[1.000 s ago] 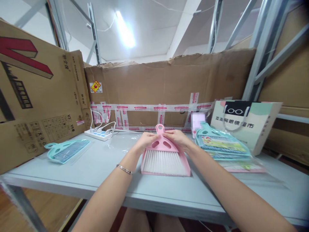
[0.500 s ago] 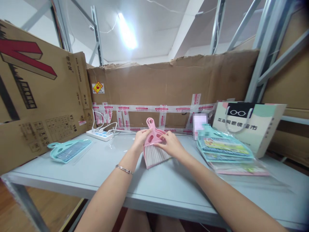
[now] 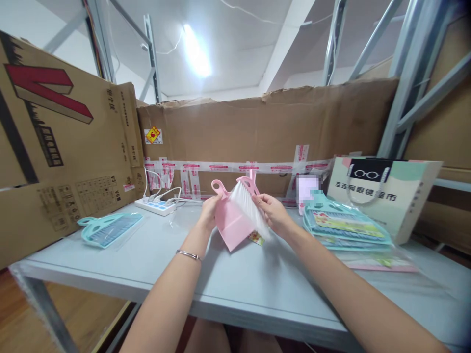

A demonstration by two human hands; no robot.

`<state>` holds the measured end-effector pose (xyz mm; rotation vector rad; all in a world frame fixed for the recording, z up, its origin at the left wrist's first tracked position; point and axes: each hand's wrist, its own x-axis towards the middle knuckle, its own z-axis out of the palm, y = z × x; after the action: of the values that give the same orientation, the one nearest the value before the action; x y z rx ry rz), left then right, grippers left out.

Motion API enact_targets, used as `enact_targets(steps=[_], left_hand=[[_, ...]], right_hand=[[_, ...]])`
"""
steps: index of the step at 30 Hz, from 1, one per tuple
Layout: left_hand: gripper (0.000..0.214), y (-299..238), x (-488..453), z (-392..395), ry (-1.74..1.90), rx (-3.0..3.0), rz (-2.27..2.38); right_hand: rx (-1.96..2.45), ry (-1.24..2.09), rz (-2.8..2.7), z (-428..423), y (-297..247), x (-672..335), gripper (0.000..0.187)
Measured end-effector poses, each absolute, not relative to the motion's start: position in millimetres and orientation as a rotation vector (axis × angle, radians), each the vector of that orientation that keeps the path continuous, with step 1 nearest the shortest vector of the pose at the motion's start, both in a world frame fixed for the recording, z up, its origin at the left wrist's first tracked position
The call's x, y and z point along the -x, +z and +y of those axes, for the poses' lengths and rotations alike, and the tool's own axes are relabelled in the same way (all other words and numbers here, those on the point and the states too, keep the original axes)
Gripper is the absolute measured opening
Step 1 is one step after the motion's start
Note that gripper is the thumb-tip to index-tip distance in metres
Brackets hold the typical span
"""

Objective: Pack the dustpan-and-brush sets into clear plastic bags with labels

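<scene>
A pink dustpan (image 3: 232, 228) is gripped by my left hand (image 3: 210, 212) near its looped handle, tilted a little above the table. My right hand (image 3: 271, 211) has its fingers closed on a pink hand brush (image 3: 253, 203) with pale bristles, which overlaps the dustpan's upper right side and is partly blurred. A small printed card (image 3: 256, 238) shows below the bristles, beside the dustpan's lower right edge; I cannot tell whether it touches the table.
Left lies a turquoise dustpan set (image 3: 110, 229). Several bagged sets (image 3: 346, 223) are stacked right, before a paper bag (image 3: 386, 196). A white power strip (image 3: 156, 206) sits at the back. Cardboard walls (image 3: 235, 127) enclose the grey table (image 3: 165, 272).
The brush lay over the dustpan; my right hand has lifted and turned it away rightward, baring the pan's inside. A printed card has come into view. The camera view shifted slightly.
</scene>
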<state>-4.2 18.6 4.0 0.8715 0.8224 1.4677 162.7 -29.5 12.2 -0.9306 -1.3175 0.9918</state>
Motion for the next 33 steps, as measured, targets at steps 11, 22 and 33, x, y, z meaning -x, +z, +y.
enact_targets(steps=[11, 22, 33], left_hand=[[0.035, 6, -1, 15, 1.597, -0.911, 0.913], [0.038, 2, -31, -3, 1.564, -1.098, 0.717], [0.035, 9, -17, -1, 1.467, -1.238, 0.692]], right_hand=[[1.137, -0.096, -1.328, -43, 26, -182, 0.037], [1.08, -0.161, -1.822, -42, -16, -130, 0.026], [1.04, 0.165, -1.591, -49, 12, -154, 0.029]])
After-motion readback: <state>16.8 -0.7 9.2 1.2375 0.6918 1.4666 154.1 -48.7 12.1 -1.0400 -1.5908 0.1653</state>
